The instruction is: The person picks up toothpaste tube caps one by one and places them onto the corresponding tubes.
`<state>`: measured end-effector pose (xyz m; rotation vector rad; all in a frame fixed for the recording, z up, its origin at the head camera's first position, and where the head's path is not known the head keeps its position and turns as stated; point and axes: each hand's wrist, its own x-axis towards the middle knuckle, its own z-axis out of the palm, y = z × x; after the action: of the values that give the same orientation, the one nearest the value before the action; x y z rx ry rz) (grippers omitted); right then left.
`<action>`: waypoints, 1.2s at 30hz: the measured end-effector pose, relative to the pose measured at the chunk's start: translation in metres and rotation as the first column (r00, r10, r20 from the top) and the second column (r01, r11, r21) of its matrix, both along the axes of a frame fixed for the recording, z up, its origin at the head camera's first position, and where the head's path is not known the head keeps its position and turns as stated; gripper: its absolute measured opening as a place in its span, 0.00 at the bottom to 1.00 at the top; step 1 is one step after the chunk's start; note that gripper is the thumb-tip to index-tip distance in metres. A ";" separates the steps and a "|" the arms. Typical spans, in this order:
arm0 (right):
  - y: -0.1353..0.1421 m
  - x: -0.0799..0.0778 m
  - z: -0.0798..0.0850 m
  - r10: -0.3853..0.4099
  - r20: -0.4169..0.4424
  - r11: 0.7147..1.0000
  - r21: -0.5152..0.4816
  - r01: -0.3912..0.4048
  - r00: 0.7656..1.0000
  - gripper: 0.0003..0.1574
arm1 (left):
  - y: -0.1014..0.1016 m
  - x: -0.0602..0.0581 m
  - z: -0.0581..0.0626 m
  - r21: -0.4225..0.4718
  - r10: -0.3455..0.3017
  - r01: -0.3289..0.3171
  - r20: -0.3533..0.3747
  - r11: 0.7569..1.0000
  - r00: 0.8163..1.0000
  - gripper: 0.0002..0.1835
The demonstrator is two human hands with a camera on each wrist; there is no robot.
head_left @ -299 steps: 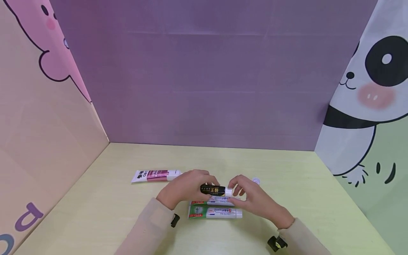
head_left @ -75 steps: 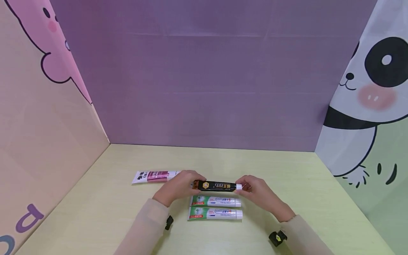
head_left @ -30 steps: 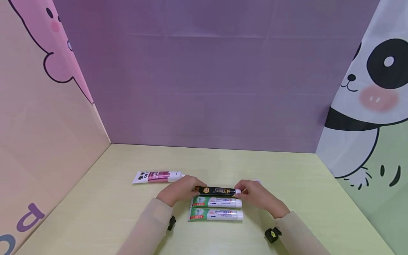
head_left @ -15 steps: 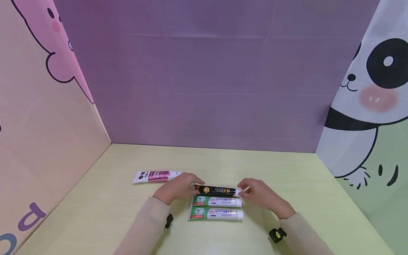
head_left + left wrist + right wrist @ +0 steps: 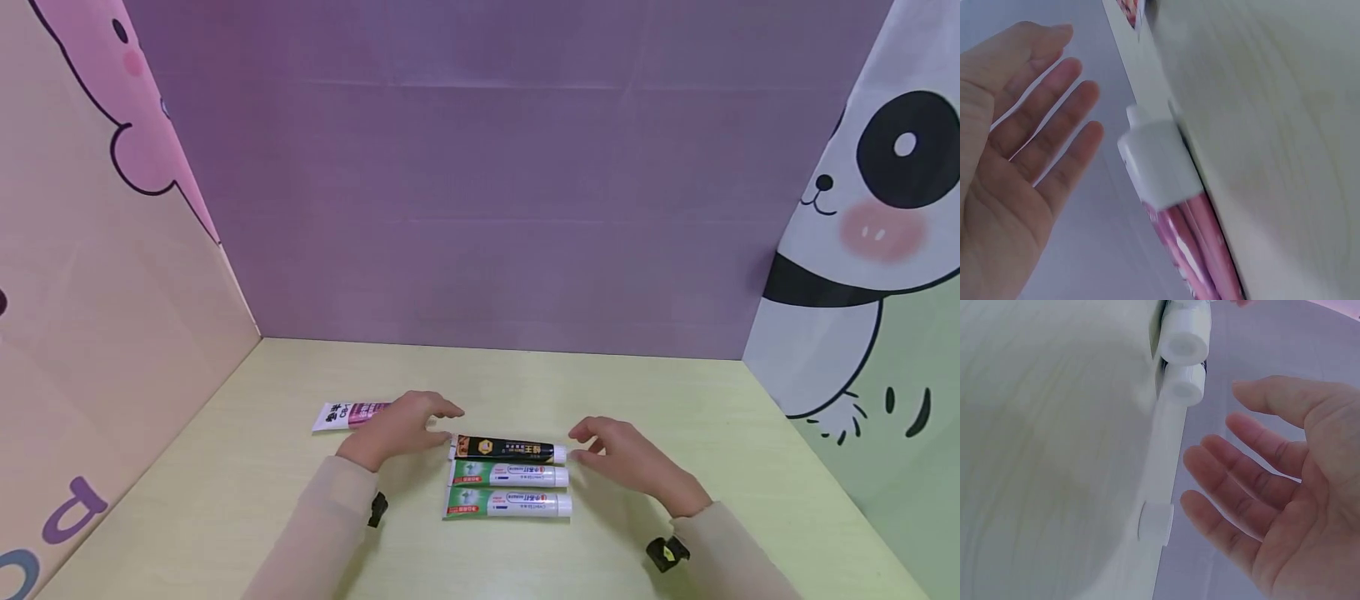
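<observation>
Three toothpaste tubes lie in a row, caps to the right: a black one [image 5: 504, 449] farthest back, a green-and-white one [image 5: 517, 475] in the middle, another green-and-white one [image 5: 517, 503] nearest. My left hand [image 5: 397, 427] is off the black tube's left end, fingers loosely spread, holding nothing. It partly covers a pink-and-white tube [image 5: 347, 415] in the head view. In the left wrist view that tube [image 5: 1166, 169] shows a bare narrow nozzle. My right hand [image 5: 626, 457] hovers just right of the black tube's cap, fingers relaxed and apart from it.
A loose white cap [image 5: 1156, 523] stands on the table [image 5: 675, 433] near my right hand; in the head view that hand hides it. A purple panel [image 5: 495, 208] closes off the back, with printed panels left and right.
The black tube, earlier held up by both hands, now lies behind the two green-and-white tubes. Both hands have let go; the left drew away leftward, the right slightly rightward.
</observation>
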<state>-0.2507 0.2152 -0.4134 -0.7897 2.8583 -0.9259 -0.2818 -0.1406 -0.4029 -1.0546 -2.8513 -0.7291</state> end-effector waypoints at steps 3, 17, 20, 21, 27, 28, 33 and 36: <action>0.003 0.002 0.003 -0.005 -0.014 1.000 -0.001 0.005 1.000 0.15 | -0.007 -0.003 0.001 -0.017 0.026 -0.027 -0.035 0.999 0.999 0.18; 0.016 -0.007 0.000 -0.069 -0.055 0.997 0.032 0.071 0.996 0.14 | -0.032 -0.010 -0.004 -0.103 0.169 -0.177 -0.080 0.979 0.982 0.22; 0.018 -0.008 0.000 -0.084 -0.061 0.995 0.040 0.086 0.995 0.14 | -0.035 -0.010 -0.006 -0.139 0.211 -0.224 -0.099 0.965 0.972 0.24; 0.019 -0.008 0.000 -0.089 -0.062 0.995 0.041 0.091 0.994 0.14 | -0.036 -0.010 -0.007 -0.155 0.220 -0.236 -0.111 0.959 0.969 0.25; 0.024 -0.013 -0.003 -0.107 -0.068 0.993 0.044 0.110 0.992 0.15 | -0.040 -0.011 -0.012 -0.224 0.269 -0.299 -0.154 0.927 0.951 0.25; 0.025 -0.014 -0.004 -0.106 -0.071 0.993 0.043 0.109 0.992 0.15 | -0.041 -0.011 -0.013 -0.226 0.278 -0.308 -0.155 0.924 0.948 0.25; 0.029 -0.019 -0.007 -0.119 -0.072 0.992 0.027 0.121 0.990 0.18 | -0.043 -0.013 -0.018 -0.246 0.304 -0.333 -0.150 0.910 0.941 0.26; 0.031 -0.023 -0.010 -0.131 -0.067 0.990 0.034 0.134 0.989 0.20 | -0.045 -0.013 -0.020 -0.270 0.327 -0.351 -0.133 0.897 0.936 0.27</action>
<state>-0.2736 0.2467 -0.4231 -0.6445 3.0072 -0.8710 -0.2952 -0.1858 -0.4225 -0.5533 -3.0072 -0.2392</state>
